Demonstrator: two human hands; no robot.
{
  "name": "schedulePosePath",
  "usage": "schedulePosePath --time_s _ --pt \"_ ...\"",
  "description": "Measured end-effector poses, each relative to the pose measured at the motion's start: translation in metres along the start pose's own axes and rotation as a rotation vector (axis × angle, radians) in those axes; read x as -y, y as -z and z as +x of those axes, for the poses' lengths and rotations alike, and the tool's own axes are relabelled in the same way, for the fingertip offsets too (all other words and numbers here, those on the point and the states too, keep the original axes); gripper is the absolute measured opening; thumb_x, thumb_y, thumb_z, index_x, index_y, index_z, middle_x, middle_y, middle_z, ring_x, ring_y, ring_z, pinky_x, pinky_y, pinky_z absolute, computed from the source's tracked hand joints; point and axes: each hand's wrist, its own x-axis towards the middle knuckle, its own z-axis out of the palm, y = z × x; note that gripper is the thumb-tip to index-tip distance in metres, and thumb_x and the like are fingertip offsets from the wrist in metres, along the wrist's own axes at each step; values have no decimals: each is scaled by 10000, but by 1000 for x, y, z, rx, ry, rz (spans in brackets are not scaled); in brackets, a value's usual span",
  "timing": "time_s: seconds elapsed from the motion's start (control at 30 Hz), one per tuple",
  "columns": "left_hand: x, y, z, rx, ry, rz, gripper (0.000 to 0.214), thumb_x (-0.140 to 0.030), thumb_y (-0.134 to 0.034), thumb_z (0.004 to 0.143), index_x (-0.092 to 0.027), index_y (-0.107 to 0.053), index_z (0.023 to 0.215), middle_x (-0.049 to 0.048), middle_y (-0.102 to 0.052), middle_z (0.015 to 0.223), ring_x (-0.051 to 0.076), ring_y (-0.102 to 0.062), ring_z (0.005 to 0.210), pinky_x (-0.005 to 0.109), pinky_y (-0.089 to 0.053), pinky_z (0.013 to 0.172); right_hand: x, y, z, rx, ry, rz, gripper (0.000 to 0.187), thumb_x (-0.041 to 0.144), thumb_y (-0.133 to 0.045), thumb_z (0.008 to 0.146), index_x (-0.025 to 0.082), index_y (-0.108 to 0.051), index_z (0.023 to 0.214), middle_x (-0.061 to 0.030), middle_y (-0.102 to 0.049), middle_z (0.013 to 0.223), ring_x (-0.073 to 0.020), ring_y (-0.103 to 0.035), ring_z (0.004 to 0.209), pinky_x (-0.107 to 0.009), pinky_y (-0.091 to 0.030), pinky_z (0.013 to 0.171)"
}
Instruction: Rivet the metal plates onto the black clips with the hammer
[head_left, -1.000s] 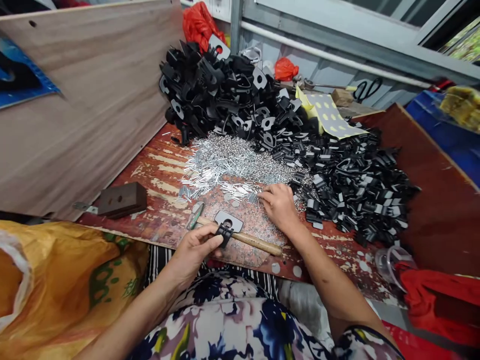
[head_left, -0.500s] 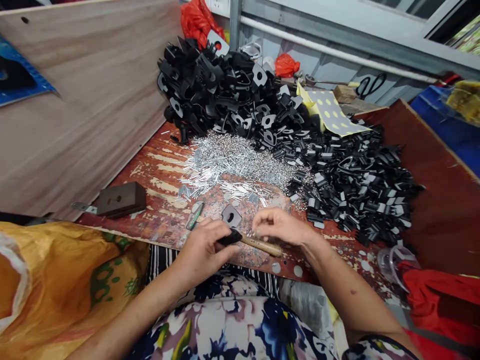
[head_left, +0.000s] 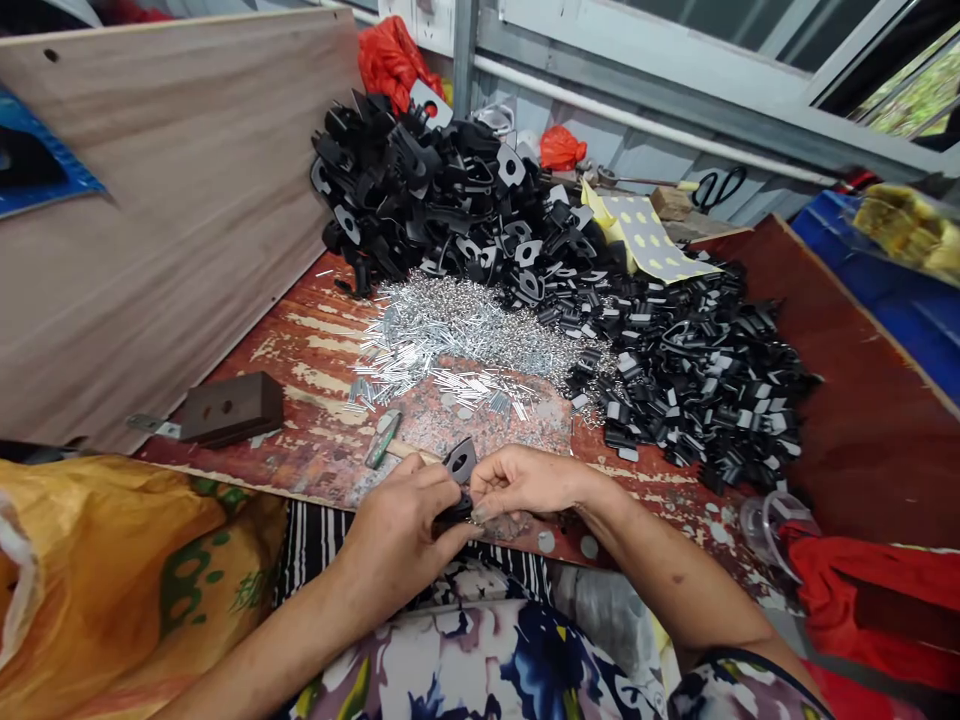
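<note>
My left hand [head_left: 409, 515] is closed around a black plastic clip [head_left: 460, 460], whose grey plate with a round hole sticks up above the fingers. My right hand [head_left: 525, 485] meets it from the right, thumb and forefinger pinched at the clip's near end. Whatever is in that pinch is too small to make out. Just beyond the left hand lies a hammer [head_left: 384, 440], its wooden handle partly hidden by my hands. Farther back on the worn red tabletop [head_left: 307, 345] spreads a heap of thin silvery metal pins [head_left: 465, 330].
Big black clips [head_left: 405, 190] are piled at the back, smaller black pieces [head_left: 690, 370] at the right. A brown block [head_left: 232, 408] sits at the left edge near a wooden partition [head_left: 172, 200]. A sticker sheet [head_left: 649, 240] and scissors [head_left: 718, 188] lie at the back.
My right hand has moved left and down to meet the clip in my left hand. The clip is now tilted, with its plate upright. The view has shifted slightly.
</note>
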Motion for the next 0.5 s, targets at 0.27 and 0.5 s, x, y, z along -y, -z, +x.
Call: schedulePosePath --time_s 0.27,0.5 --pt "2 9 1 37 -11 33 326 -380 -754 862 -196 -548 688 37 -606 735 230 -500 766 332 -360 667 1 4 0 87 -9 42 290 400 -805 787 168 -632 793 76 -604 651 -33 -490 539 -181 -383 533" --pt "3 8 4 154 -75 -66 255 -286 -701 909 -198 -589 698 16 -611 702 203 -515 731 314 -360 673 0 1 8 164 -22 -23 221 323 -783 819 172 -629 775 97 -559 601 -40 -473 505 -186 -387 532"
